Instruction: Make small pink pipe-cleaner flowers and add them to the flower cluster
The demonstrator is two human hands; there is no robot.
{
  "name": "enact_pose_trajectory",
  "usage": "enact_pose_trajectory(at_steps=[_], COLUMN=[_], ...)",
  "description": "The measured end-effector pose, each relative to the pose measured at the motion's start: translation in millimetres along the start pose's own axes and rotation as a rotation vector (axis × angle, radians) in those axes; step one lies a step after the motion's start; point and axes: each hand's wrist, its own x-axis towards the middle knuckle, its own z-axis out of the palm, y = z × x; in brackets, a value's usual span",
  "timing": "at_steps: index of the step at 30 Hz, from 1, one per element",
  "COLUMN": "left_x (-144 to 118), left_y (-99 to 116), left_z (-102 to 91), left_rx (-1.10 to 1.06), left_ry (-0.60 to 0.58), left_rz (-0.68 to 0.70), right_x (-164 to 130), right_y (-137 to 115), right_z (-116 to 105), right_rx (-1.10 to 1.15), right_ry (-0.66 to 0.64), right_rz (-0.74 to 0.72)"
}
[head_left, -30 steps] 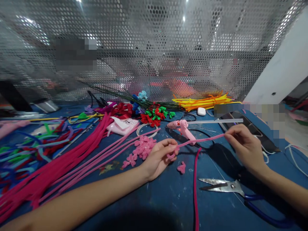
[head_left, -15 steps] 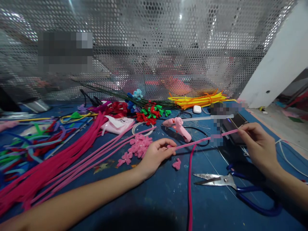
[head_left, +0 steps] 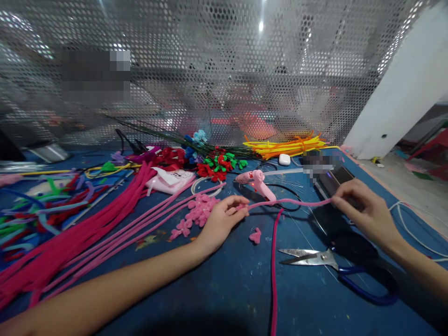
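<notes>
A pink pipe cleaner stretches between my hands above the blue table, bowed slightly. My left hand pinches its left end, where a bit of pink fuzz shows between the fingers. The right end is pinched by thumb and fingers of my right hand. Beside my left hand lies a heap of pink fuzzy flowers. A small bent pink piece rests below the stretched strand. Scissors with blue handles lie partly spread in front of my right hand. Behind the strand stands a pink glue gun.
A deep-pink pipe cleaner runs toward the front edge. Bundled deep-pink pipe cleaners and a multicoloured pile fill the left. Red and green flowers, yellow pipe cleaners and a white case sit along the mesh.
My right hand has come slightly left and down, and the pink pipe cleaner has gone from nearly straight to bowed. The left hand still pinches its end. The view has shifted a little.
</notes>
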Motion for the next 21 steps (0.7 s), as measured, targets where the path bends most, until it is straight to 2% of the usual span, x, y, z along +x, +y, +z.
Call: enact_pose_trajectory(at_steps=[2, 4, 5, 7, 9, 11, 14, 16, 18, 20, 21], left_x=[-1.2, -4.9, -7.5, -13.7, -19.7, -24.2, -25.6, -23.1, -18.9, -14.9, -13.4], left_y=[0.9, 3.1, 4.2, 6.0, 6.6, 6.1, 4.9, 4.7, 5.2, 6.6, 7.5], left_z=[0.9, 3.5, 5.1, 7.9, 9.2, 8.5, 4.4, 1.2, -1.2, -2.2, -2.2], left_rx=[-0.008, 0.003, 0.015, 0.054, 0.104, 0.130, 0.126, 0.125, 0.136, 0.163, 0.172], left_ry=[-0.016, -0.061, -0.083, -0.101, -0.110, -0.114, -0.041, 0.027, 0.062, 0.102, 0.117], left_rz=[0.014, 0.027, 0.036, 0.076, 0.129, 0.184, 0.279, 0.339, 0.376, 0.393, 0.387], right_x=[-3.1, -8.8, -12.0, -16.5, -16.1, -10.6, 0.0, 3.5, 2.6, -1.1, -3.3], right_y=[-9.3, -23.2, -31.8, -51.2, -70.5, -86.2, -98.9, -100.5, -98.3, -94.3, -92.2], right_z=[-1.0, 5.4, 11.4, 27.7, 45.7, 61.7, 80.2, 90.7, 100.1, 107.0, 108.9], right_rx=[-0.228, -0.328, -0.326, -0.277, -0.198, -0.071, 0.318, 0.588, 0.753, 0.806, 0.786], right_ry=[0.018, 0.039, -0.008, -0.214, -0.407, -0.570, -0.733, -0.787, -0.801, -0.764, -0.725], right_rz=[-0.213, -0.398, -0.477, -0.554, -0.457, -0.270, 0.076, 0.288, 0.420, 0.446, 0.411])
